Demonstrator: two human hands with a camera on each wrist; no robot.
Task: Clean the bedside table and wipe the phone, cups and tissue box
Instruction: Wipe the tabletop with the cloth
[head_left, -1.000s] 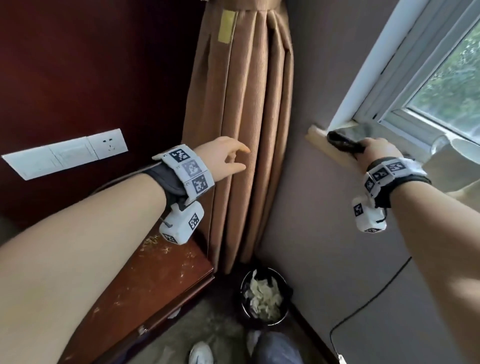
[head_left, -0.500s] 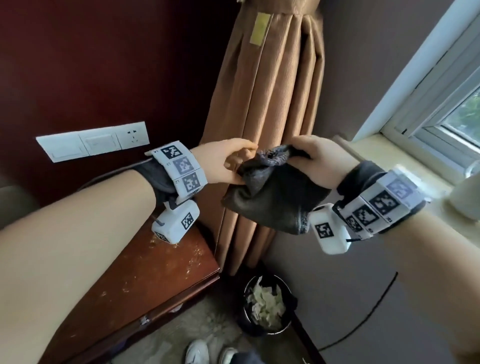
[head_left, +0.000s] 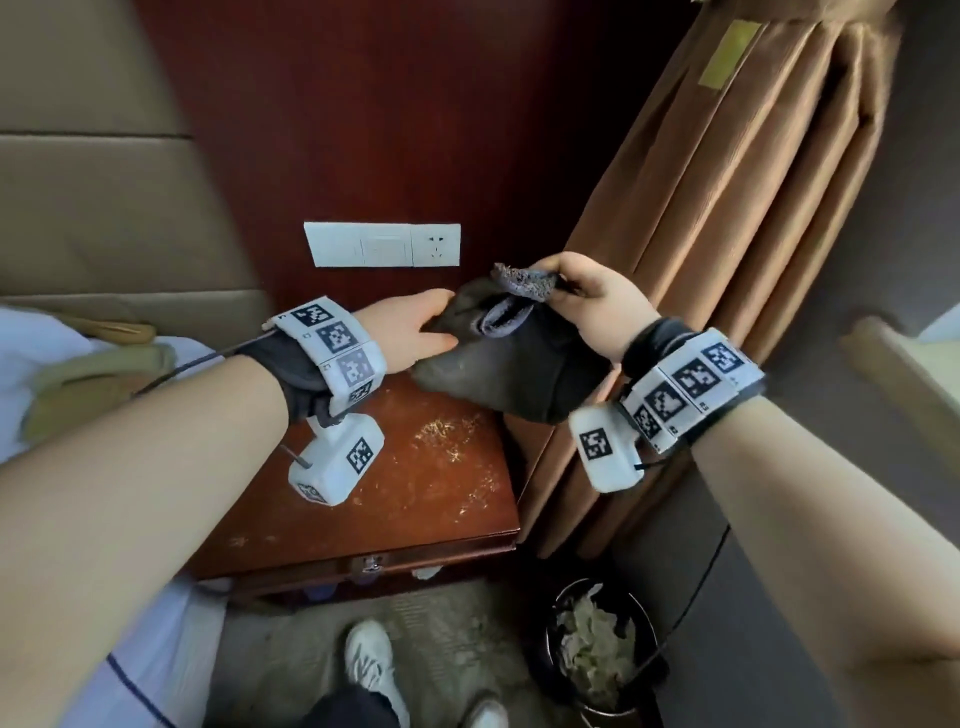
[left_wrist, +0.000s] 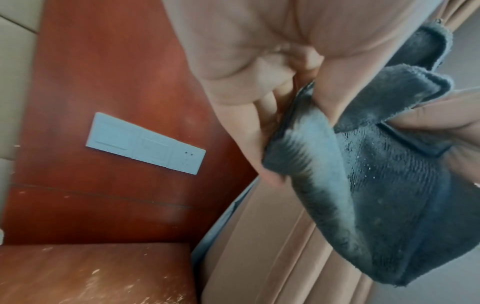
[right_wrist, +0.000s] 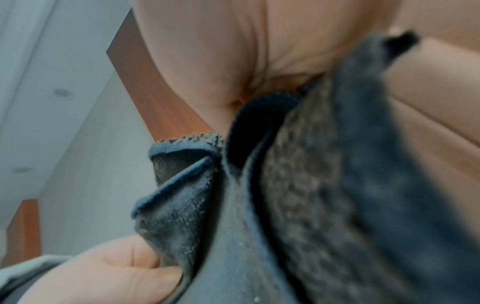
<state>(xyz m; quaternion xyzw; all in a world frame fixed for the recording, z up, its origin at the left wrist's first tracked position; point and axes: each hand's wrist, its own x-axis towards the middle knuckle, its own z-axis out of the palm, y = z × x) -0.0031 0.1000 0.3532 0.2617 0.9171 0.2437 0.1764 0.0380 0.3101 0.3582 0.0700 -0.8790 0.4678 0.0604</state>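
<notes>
A dark grey cloth (head_left: 514, 364) hangs between both hands above the back right corner of the reddish bedside table (head_left: 415, 499). My right hand (head_left: 582, 301) pinches its upper edge. My left hand (head_left: 431, 327) holds the cloth's left side, fingers on the fabric. In the left wrist view the left fingers (left_wrist: 262, 144) curl against the cloth (left_wrist: 376, 185). The right wrist view shows the cloth (right_wrist: 311, 205) bunched under the right palm, with the left hand's fingers (right_wrist: 116, 273) pinching it from below. The table top carries pale crumbs and dust. No phone, cups or tissue box are in view.
A tan curtain (head_left: 727, 234) hangs right of the table. A white switch and socket panel (head_left: 382, 252) sits on the dark wood wall. A black bin (head_left: 597, 644) with crumpled paper stands on the floor. Bedding (head_left: 78, 374) lies at left. My shoes (head_left: 374, 670) are below.
The right hand brought the cloth from the window sill to the left hand, which took hold of it. Both hands then moved left, over the table, and the view swung left.
</notes>
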